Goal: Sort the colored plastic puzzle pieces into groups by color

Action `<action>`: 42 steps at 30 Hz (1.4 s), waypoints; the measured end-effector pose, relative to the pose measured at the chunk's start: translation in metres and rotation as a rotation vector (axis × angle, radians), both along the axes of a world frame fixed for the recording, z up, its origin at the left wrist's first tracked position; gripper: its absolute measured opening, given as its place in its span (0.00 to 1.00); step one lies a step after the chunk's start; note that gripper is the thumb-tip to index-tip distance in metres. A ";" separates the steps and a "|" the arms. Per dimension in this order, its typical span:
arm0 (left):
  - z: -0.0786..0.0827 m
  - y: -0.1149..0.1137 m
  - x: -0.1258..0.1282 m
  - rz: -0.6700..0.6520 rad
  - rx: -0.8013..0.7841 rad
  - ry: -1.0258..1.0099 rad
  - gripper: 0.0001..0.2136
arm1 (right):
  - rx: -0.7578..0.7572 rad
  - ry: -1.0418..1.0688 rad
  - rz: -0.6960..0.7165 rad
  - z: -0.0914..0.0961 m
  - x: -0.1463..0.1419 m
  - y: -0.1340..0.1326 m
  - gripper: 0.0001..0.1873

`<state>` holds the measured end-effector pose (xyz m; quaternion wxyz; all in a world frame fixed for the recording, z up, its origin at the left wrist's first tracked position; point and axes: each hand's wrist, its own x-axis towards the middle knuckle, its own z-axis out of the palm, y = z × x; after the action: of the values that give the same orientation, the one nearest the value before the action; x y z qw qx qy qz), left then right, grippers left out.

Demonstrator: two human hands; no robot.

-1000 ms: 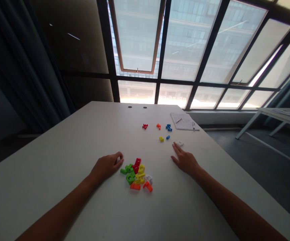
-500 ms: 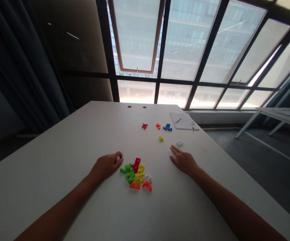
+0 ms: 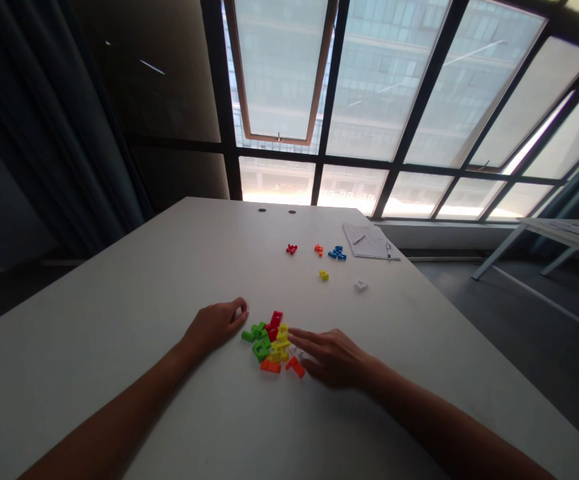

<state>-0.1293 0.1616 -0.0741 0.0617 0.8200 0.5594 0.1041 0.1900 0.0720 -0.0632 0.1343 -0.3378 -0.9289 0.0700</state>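
Observation:
A loose pile of plastic puzzle pieces [image 3: 271, 345] in red, green, yellow, orange and white lies on the white table [image 3: 119, 313]. My right hand [image 3: 332, 357] reaches it from the right, fingers spread, with the fingertips at the yellow pieces and holding nothing. A white piece [image 3: 294, 351] is partly hidden under those fingers. My left hand [image 3: 217, 327] rests curled on the table just left of the green pieces [image 3: 260, 347], apparently without touching them. Farther off lie a red piece [image 3: 291, 249], an orange piece [image 3: 318, 249], blue pieces [image 3: 337, 253], a yellow piece [image 3: 323, 275] and a white piece [image 3: 361, 285].
A sheet of paper [image 3: 367, 241] with a pen on it lies at the far right of the table. Behind the table's far edge is a large window. A second white table [image 3: 564, 230] stands off to the right, with dark curtains at the left.
My right hand has moved left and toward me, from beside the far white piece to the pile. The pile's yellow pieces have shifted a little. My left hand has stayed in place.

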 end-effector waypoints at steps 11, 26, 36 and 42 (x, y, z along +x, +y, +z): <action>0.000 0.000 0.000 0.002 0.005 0.000 0.11 | -0.073 0.030 -0.162 -0.005 -0.001 0.018 0.28; 0.001 0.000 0.001 0.011 -0.002 -0.001 0.11 | 0.023 -0.170 -0.551 -0.017 0.033 0.057 0.39; -0.001 0.001 0.000 0.003 0.005 -0.001 0.11 | -0.033 -0.025 -0.205 -0.010 0.022 0.036 0.33; 0.001 0.000 0.001 0.012 -0.007 -0.010 0.11 | -0.048 0.059 0.065 -0.008 -0.005 0.013 0.30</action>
<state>-0.1280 0.1614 -0.0730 0.0665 0.8161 0.5642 0.1064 0.1846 0.0849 -0.0715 0.1511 -0.3084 -0.9331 0.1066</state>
